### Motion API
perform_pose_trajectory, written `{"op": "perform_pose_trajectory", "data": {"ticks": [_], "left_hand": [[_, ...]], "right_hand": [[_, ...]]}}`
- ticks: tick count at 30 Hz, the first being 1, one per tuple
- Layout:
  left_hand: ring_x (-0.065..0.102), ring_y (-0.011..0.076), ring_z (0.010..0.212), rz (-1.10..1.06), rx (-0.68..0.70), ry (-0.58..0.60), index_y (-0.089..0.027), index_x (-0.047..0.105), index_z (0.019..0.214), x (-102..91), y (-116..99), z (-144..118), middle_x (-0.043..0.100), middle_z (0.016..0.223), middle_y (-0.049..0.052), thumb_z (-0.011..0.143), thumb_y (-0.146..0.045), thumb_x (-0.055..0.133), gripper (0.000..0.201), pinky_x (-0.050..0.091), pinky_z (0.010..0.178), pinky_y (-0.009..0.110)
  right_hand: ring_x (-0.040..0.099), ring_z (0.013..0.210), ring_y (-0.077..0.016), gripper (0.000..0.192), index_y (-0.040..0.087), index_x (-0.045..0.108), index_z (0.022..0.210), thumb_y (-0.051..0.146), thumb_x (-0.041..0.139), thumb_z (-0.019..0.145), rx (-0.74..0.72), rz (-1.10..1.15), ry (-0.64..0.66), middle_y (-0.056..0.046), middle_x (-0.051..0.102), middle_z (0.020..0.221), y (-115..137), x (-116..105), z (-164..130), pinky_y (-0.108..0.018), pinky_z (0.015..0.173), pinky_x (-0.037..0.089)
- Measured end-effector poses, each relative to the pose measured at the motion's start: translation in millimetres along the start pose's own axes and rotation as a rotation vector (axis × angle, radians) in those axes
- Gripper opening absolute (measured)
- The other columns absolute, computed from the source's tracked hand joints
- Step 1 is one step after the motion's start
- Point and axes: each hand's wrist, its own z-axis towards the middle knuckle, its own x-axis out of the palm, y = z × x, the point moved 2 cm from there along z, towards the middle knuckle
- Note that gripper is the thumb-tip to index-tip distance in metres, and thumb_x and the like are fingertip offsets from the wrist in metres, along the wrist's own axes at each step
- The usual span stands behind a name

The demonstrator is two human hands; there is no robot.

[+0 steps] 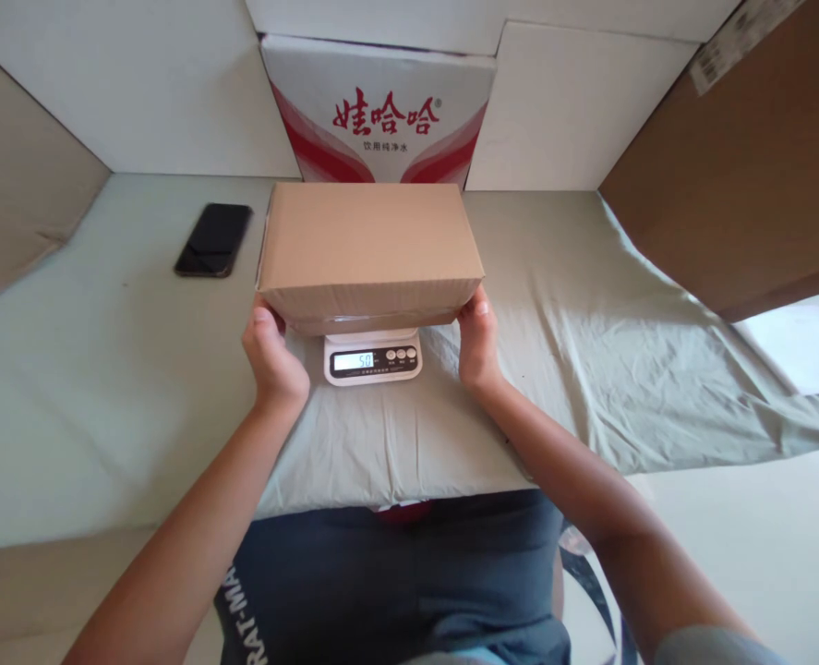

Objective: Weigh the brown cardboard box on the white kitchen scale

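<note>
A brown cardboard box [371, 235] is held between my two hands, over a white digital scale [373, 373]. My left hand [274, 356] grips the box's near left corner, its thumb on the side and the other fingers hidden beneath or behind. At the near right corner, my right hand [478, 337] grips in the same way. The scale's lit display seems to read 50, with several round buttons to its right. Its weighing plate is mostly covered by the box, so I cannot tell whether the box rests fully on it.
A black phone [215, 240] lies on the pale green cloth [138, 388] left of the box. White cartons, one with red lettering [385, 115], form a wall behind. A large brown carton [741, 175] stands right, near a white sheet [800, 346].
</note>
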Motion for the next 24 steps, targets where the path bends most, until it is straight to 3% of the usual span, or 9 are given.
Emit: {"op": "perform_pose_trajectory", "data": {"ticks": [6, 11, 18, 21, 24], "left_hand": [[0.086, 0.0412, 0.134, 0.009, -0.024, 0.014, -0.035, 0.094, 0.110, -3.3, 5.5, -2.3, 0.090, 0.120, 0.009, 0.110, -0.087, 0.079, 0.054, 0.073, 0.119, 0.052], [0.079, 0.0435, 0.152, -0.019, -0.028, 0.048, -0.041, 0.095, 0.115, 1.4, 5.3, -2.5, 0.091, 0.124, 0.008, 0.107, -0.084, 0.078, 0.048, 0.071, 0.126, 0.055], [0.064, 0.0428, 0.178, -0.074, -0.008, 0.215, -0.042, 0.097, 0.129, 22.6, -38.1, 8.1, 0.091, 0.146, 0.005, 0.105, -0.093, 0.072, 0.062, 0.056, 0.149, 0.059], [0.062, 0.0458, 0.181, -0.085, -0.028, 0.320, -0.037, 0.095, 0.127, 30.8, -58.0, 28.7, 0.090, 0.144, 0.007, 0.103, -0.106, 0.067, 0.078, 0.054, 0.150, 0.067], [0.066, 0.0488, 0.177, -0.116, -0.064, 0.412, -0.033, 0.090, 0.126, 41.4, -61.8, 60.1, 0.090, 0.145, 0.009, 0.100, -0.114, 0.066, 0.089, 0.052, 0.152, 0.072]], "right_hand": [[0.062, 0.183, -0.0411, 0.083, 0.043, 0.078, 0.168, 0.099, 0.046, 0.115, -0.069, 0.026, 0.029, -0.006, 0.082, 0.175, -9.1, 1.7, -0.3, -0.070, 0.160, 0.044], [0.064, 0.182, -0.0407, 0.078, 0.043, 0.077, 0.170, 0.093, 0.048, 0.117, -0.087, 0.093, 0.065, -0.005, 0.077, 0.184, -7.9, 6.6, -2.5, -0.069, 0.160, 0.044], [0.056, 0.188, -0.0401, 0.080, 0.043, 0.077, 0.166, 0.097, 0.050, 0.114, -0.111, 0.026, -0.011, -0.006, 0.080, 0.175, 18.1, 1.7, 9.4, -0.064, 0.162, 0.044], [0.054, 0.188, -0.0388, 0.072, 0.041, 0.080, 0.159, 0.092, 0.055, 0.115, -0.111, -0.004, -0.028, -0.004, 0.081, 0.173, 33.4, -2.8, 25.1, -0.062, 0.165, 0.040], [0.047, 0.194, -0.0392, 0.069, 0.037, 0.082, 0.153, 0.087, 0.053, 0.116, -0.114, -0.018, -0.029, -0.004, 0.081, 0.170, 36.0, -1.8, 54.8, -0.065, 0.166, 0.036]]}}
